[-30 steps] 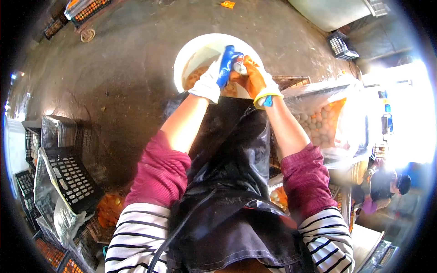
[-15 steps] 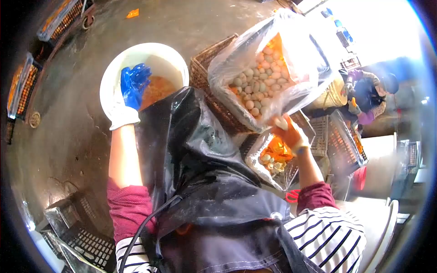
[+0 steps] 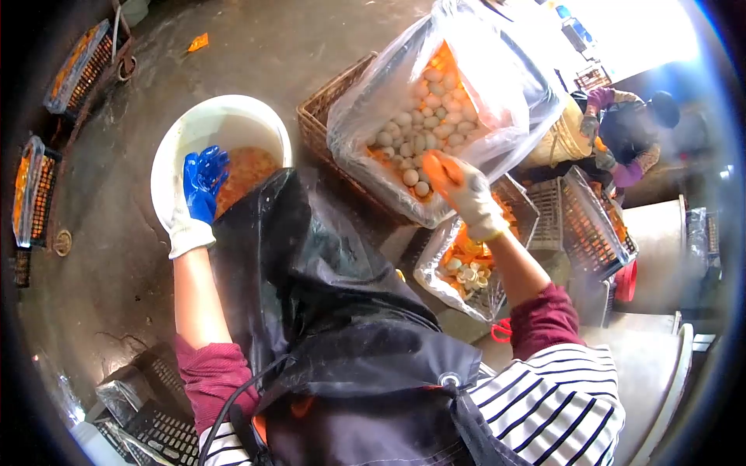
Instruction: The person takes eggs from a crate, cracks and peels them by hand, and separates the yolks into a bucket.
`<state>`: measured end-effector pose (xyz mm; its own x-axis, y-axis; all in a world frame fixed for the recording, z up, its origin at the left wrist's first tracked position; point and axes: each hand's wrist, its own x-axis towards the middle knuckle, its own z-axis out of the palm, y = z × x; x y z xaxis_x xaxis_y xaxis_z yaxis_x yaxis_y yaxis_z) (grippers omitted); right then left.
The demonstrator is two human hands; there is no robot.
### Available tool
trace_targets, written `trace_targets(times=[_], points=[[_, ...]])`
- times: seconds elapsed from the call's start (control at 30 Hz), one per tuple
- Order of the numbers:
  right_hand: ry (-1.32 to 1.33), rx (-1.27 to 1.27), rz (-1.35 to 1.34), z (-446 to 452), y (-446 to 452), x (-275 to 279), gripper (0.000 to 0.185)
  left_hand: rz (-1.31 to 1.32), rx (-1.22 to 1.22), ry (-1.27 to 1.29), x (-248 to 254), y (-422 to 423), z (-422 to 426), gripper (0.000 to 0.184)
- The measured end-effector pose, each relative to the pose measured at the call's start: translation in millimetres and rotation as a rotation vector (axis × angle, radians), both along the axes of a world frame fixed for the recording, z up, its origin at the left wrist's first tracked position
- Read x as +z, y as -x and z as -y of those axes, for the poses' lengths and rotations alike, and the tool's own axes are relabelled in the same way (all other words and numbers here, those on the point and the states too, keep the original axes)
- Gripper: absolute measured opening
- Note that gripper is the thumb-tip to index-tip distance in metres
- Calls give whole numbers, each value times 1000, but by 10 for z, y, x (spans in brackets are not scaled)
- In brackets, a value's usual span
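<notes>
My left hand [image 3: 202, 186], in a blue and white glove, hangs over the white bucket [image 3: 165, 147] with its fingers loosely apart and nothing visible in them. Orange-tinted contents [image 3: 249, 167] lie inside the bucket. My right hand [image 3: 466, 190], in an orange and white glove, reaches over the near edge of a plastic-lined basket [image 3: 311, 113]. Its fingers are stretched out beside the pale eggs [image 3: 423, 128], with nothing visible in them. Below my right wrist, a smaller lined crate [image 3: 435, 272] holds broken shells [image 3: 468, 273] and orange material.
At the right a co-worker [image 3: 625, 132] bends by a tan bucket [image 3: 571, 132]. Black crates [image 3: 167, 427] stand at the lower left and more crates [image 3: 43, 194] at the far left. A metal drum [image 3: 641, 365] is at the lower right. An orange scrap [image 3: 199, 42] lies on the floor.
The hands were together over the bucket; my right hand moved right to the shell crate with a pale piece, then up to the eggs without it. The view has swung rightward.
</notes>
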<state>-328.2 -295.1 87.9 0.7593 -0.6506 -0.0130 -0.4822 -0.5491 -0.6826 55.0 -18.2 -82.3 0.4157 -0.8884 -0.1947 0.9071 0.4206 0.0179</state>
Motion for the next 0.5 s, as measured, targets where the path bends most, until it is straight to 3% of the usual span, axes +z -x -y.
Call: trace_targets(times=[0.03, 0.13, 0.17, 0.23, 0.33, 0.43, 0.5], points=[[174, 44, 18, 69, -250, -73, 44, 551, 92, -275, -80, -18, 8, 50], [759, 39, -7, 650, -686, -381, 49, 362, 46, -249, 14, 11, -21, 43], [913, 45, -137, 956, -768, -545, 50, -361, -78, 91, -11, -79, -80, 43], [1128, 66, -412, 1460, -756, -674, 47, -807, -155, 274, -17, -121, -102, 44], [1159, 124, -739, 1890, -620, -560, 41, 14, -38, -213, 202, 57, 29, 40], [1011, 80, -863, 2062, -468, -368, 38, 833, 48, -680, 458, 283, 178, 45], [939, 33, -878, 2149, -410, -299, 36, 845, -36, -719, 647, 348, 264, 45]])
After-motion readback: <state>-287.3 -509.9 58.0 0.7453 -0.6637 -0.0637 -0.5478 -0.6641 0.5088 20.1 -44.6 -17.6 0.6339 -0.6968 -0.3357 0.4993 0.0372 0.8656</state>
